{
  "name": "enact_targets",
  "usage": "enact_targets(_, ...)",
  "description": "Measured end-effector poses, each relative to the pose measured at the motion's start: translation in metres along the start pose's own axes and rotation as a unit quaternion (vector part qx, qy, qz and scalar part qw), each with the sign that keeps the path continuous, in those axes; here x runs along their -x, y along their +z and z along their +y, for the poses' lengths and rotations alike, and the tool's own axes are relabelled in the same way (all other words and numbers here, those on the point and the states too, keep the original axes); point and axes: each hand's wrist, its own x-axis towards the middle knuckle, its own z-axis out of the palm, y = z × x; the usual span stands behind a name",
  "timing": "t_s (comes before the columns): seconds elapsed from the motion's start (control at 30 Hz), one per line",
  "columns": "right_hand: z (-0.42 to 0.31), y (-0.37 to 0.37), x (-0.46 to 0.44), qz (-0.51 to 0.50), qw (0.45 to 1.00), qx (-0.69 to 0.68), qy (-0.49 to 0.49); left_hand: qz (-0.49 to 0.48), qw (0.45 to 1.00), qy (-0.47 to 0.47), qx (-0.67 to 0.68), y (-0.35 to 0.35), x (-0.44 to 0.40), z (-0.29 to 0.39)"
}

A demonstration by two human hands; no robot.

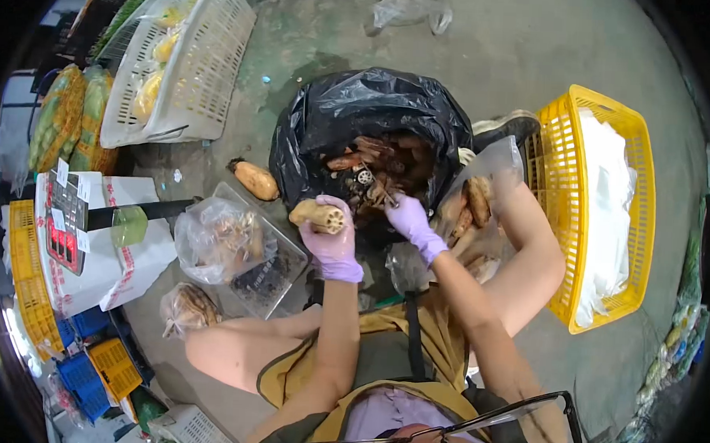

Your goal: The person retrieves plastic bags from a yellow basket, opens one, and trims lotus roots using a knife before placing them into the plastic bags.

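My left hand (332,248), in a thin purple glove, is wrapped around a pale lotus root (311,215) whose cut end shows its holes. My right hand (413,224), gloved the same way, is closed in a pinch over the near edge of a black garbage bag (368,91). Something small and dark shows at its fingertips, but I cannot make out what. Inside the bag lie brown lotus root scraps (366,155), among them a slice with holes. By my right forearm, a clear plastic bag (496,160) holds several unpeeled roots (476,201).
One lotus root (255,181) lies on the floor left of the garbage bag. A bag of root pieces (223,239) rests on a scale's clear tray (285,275). A yellow basket (573,120) stands right, a white crate (207,65) upper left. Another bagged root (189,305) is near my knee.
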Motion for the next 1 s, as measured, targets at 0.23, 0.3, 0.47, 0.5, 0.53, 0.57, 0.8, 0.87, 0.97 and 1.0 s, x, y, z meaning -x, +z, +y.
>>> enact_targets(0.23,-0.008,-0.094,0.02,0.043,0.984,-0.106,-0.137,0.031,0.984,-0.059,-0.166,-0.021,0.004,-0.018)
enact_targets(0.3,-0.003,-0.115,0.025,0.041,0.988,-0.07,-0.129,0.033,0.926,-0.071,-0.369,-0.025,0.006,-0.022)
enact_targets(0.47,0.005,-0.153,0.036,0.066,0.985,0.101,-0.123,-0.143,0.524,0.101,-0.834,-0.055,0.003,-0.009)
enact_targets(0.5,0.005,-0.156,0.039,0.065,0.982,0.119,-0.133,-0.177,0.453,0.113,-0.866,-0.06,0.002,-0.006)
enact_targets(0.53,0.003,-0.157,0.042,0.056,0.982,0.114,-0.142,-0.211,0.38,0.127,-0.892,-0.058,0.002,-0.009)
enact_targets(0.57,0.0,-0.156,0.046,0.047,0.981,0.109,-0.153,-0.21,0.387,0.12,-0.89,-0.059,0.007,-0.013)
enact_targets(0.8,-0.013,-0.133,0.067,0.084,0.936,0.156,-0.304,-0.248,0.356,0.127,-0.892,-0.056,0.019,-0.027)
enact_targets(0.87,-0.018,-0.132,0.068,0.08,0.929,0.198,-0.301,-0.234,0.334,0.112,-0.906,-0.048,0.022,-0.029)
enact_targets(0.97,-0.008,-0.123,0.055,0.054,0.938,0.202,-0.275,-0.174,0.306,0.093,-0.931,-0.046,0.025,-0.021)
enact_targets(1.0,-0.003,-0.117,0.049,0.044,0.942,0.197,-0.269,-0.148,0.296,0.076,-0.941,-0.049,0.027,-0.016)
